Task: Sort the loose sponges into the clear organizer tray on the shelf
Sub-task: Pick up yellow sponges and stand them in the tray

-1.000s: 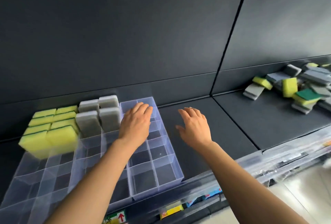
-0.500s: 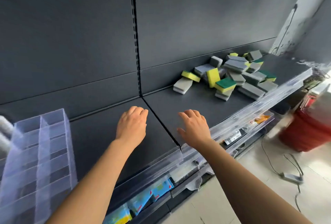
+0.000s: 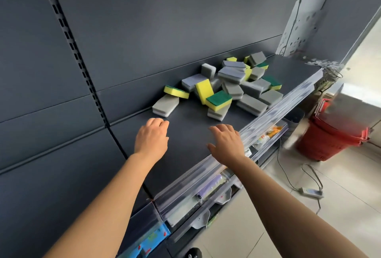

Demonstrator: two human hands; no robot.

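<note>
Partly hidden, piled sponges (image 3: 231, 89) overlap — red baskets (image 3: 329, 140) blurred.

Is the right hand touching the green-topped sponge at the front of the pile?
Apart. The head view shows a strip of bare dark shelf between the right hand and the green-topped sponge.

Red baskets (image 3: 332, 134) stand near a power adapter (image 3: 311, 192)

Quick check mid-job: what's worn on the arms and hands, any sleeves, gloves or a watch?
Nothing shows. The left hand and right hand are ungloved, and nothing covers either arm up to the frame edge: no sleeves, watch or bands. Rings: cannot tell.
</note>
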